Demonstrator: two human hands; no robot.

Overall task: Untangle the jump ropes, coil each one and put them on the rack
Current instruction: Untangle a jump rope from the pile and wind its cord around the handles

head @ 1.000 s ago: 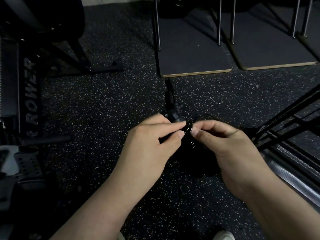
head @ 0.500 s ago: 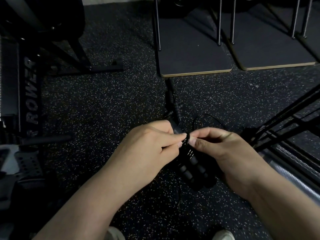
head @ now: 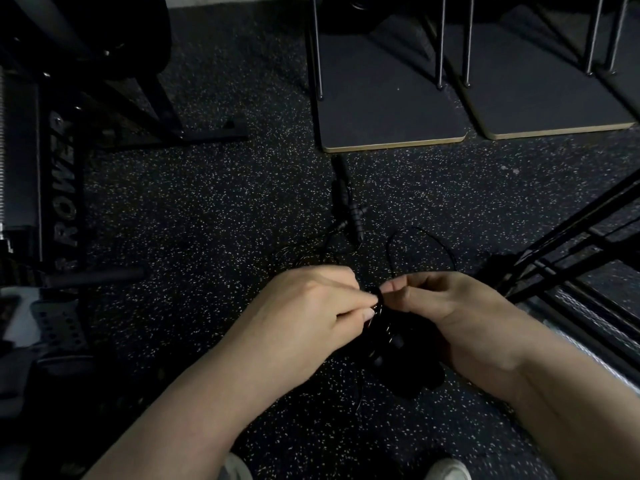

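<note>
Black cord and black foam-gripped handles are all that shows of the jump ropes, and in this dim light they are hard to separate from the speckled rubber floor (head: 214, 209). The left hand (head: 304, 306) and right hand (head: 446, 306) meet over the floor, and the fingers (head: 360, 299) of both are curled in a pinch on the same small knot of cord (head: 379, 294) held between them. Directly below the fingers hangs a dark bundle (head: 391, 341) that looks like handles and gathered cord, though I cannot tell how many ropes are in it. Just beyond the right fingers a loose loop of cord (head: 420, 233) lies on the floor, and farther ahead of both hands another pair of handles (head: 349, 209) lies crossed, with cord trailing back toward the hands. By my reading the task is still in its first stage: the tangle is being picked apart, no rope looks neatly coiled, and nothing has gone on a rack. Dark metal bars (head: 568, 244) stand to the right of the right hand, but whether they are the rack I cannot say. Untangling, coiling each rope and racking them all remain.
</note>
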